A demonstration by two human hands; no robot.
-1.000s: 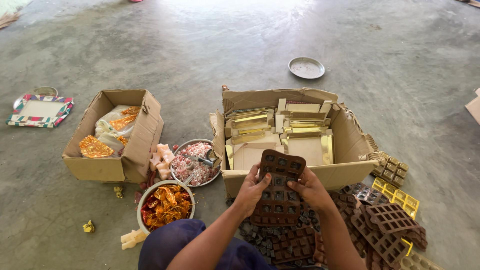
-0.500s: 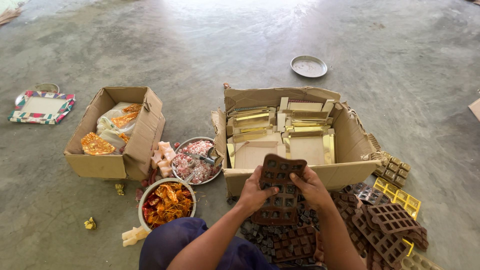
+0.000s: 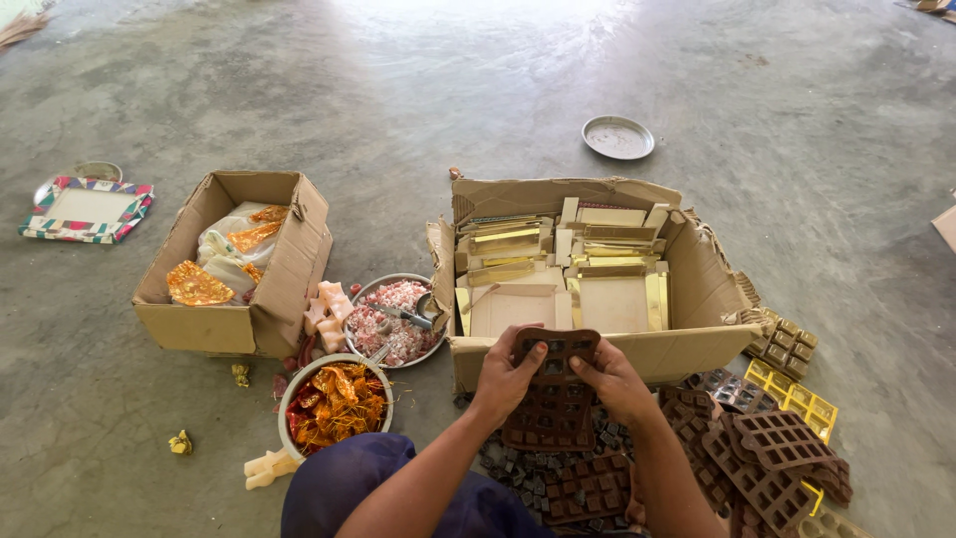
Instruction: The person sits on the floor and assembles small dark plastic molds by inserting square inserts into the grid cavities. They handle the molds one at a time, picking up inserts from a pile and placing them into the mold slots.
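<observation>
Before the carton (image 3: 597, 349), both hands grip a brown tray (image 3: 554, 391), seemingly lengthwise away.

A brown compartmented mould tray (image 3: 554, 384), tilted upward, lies before the large cardboard box (image 3: 687, 349).

Left hand (image 3: 506, 374) and right hand (image 3: 609, 377) raised together, fingers seemingly curled.

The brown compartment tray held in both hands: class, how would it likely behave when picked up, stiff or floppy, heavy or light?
The brown tray looks thin and moulded, so probably light. The left hand and right hand grip its upper part while the rest hangs unsupported, suggesting some flex. Its grid of cells likely stiffens it somewhat.
</observation>
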